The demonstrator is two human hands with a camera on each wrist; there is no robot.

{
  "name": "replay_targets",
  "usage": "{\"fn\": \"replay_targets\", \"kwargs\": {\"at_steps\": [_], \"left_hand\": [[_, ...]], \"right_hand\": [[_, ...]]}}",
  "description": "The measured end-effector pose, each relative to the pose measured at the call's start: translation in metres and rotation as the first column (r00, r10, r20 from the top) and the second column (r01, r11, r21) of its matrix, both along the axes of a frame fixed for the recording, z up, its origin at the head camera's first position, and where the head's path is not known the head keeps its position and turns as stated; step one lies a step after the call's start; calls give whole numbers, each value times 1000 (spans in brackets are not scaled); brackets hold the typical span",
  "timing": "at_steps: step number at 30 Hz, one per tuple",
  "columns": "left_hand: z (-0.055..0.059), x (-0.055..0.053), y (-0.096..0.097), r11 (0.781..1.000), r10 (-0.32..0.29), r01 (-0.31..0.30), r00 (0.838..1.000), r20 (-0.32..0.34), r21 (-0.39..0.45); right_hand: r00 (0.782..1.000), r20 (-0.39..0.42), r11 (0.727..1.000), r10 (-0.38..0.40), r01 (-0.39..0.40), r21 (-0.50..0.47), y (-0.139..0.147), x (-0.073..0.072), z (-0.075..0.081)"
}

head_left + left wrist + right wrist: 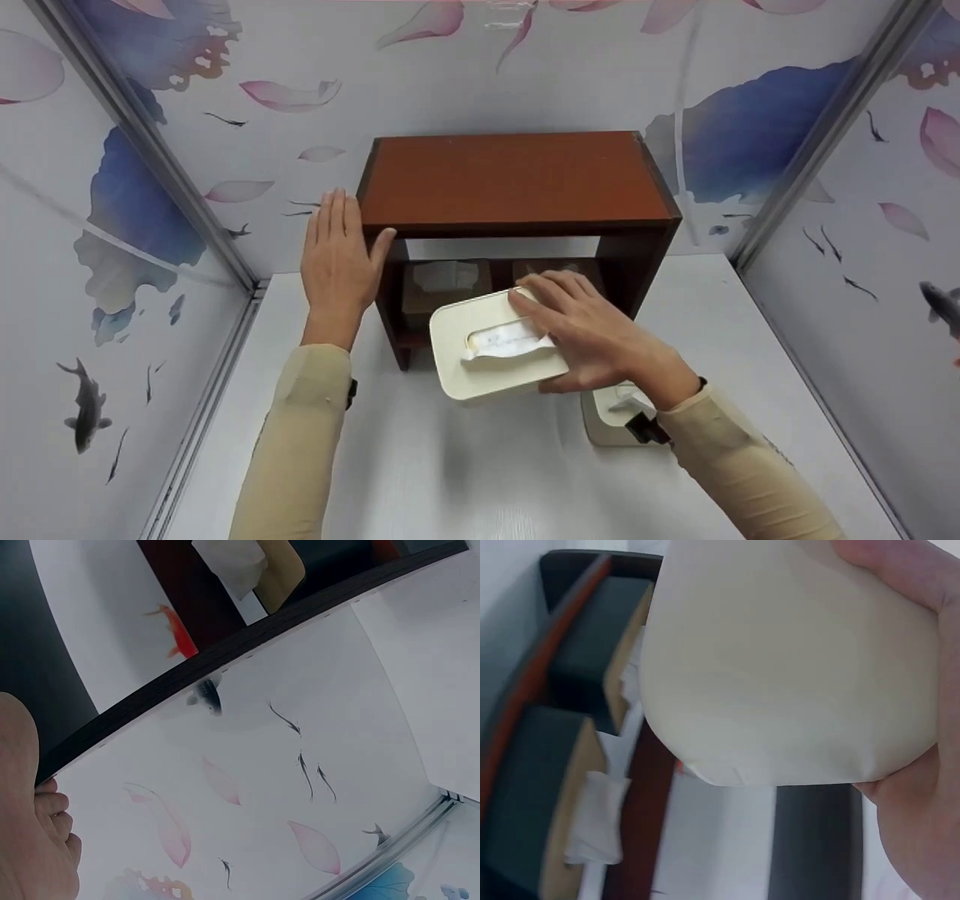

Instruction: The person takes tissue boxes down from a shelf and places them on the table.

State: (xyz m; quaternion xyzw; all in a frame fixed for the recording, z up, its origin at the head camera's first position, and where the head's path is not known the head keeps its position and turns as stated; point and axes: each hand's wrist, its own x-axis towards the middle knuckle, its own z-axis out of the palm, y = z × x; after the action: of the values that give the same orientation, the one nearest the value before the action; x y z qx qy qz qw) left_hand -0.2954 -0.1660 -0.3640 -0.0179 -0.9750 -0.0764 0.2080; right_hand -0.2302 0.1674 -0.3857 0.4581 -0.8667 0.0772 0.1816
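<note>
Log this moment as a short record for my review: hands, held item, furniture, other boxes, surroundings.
Left hand: left hand straight-fingered against the brown shelf's left side
Right hand: right hand grips a cream tissue box
Inside shelf: two tissue boxes
On white table: another tissue box, partly hidden
Walls: walls printed with petals and fish

The tissue box (pixel 448 352) is cream and its tissue (pixel 504 340) is white. The shelf (pixel 510 180) has a red-brown top with dark edges; the boxes (pixel 536 784) inside show tan tops and dark, greenish sides. The sleeves (pixel 304 435) are beige. White walls (pixel 465 94) carry pink petals (pixel 289 96), blue patches (pixel 750 127) and grey-black fish (pixel 88 405)
</note>
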Motion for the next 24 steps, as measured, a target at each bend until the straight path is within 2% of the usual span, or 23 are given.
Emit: {"fn": "replay_targets", "kwargs": {"at_steps": [7, 11, 15, 20, 24], "left_hand": [[1, 0, 0, 1000, 3, -3, 1000, 11, -7], [1, 1, 0, 1000, 4, -4, 1000, 27, -4], [0, 1, 0, 1000, -2, 2, 1000, 14, 0], [-1, 1, -1, 1000, -1, 1, 1000, -9, -10], [-1, 0, 0, 1000, 4, -4, 1000, -1, -19]], "right_hand": [[997, 82, 1000, -17, 18, -18, 4, -1, -48], [989, 145, 999, -35, 38, -15, 10, -2, -79], [979, 197, 998, -61, 64, -7, 13, -4, -107], [969, 234, 996, -83, 84, 6, 15, -6, -134], [956, 277, 995, -102, 100, 21, 16, -7, -150]]}}
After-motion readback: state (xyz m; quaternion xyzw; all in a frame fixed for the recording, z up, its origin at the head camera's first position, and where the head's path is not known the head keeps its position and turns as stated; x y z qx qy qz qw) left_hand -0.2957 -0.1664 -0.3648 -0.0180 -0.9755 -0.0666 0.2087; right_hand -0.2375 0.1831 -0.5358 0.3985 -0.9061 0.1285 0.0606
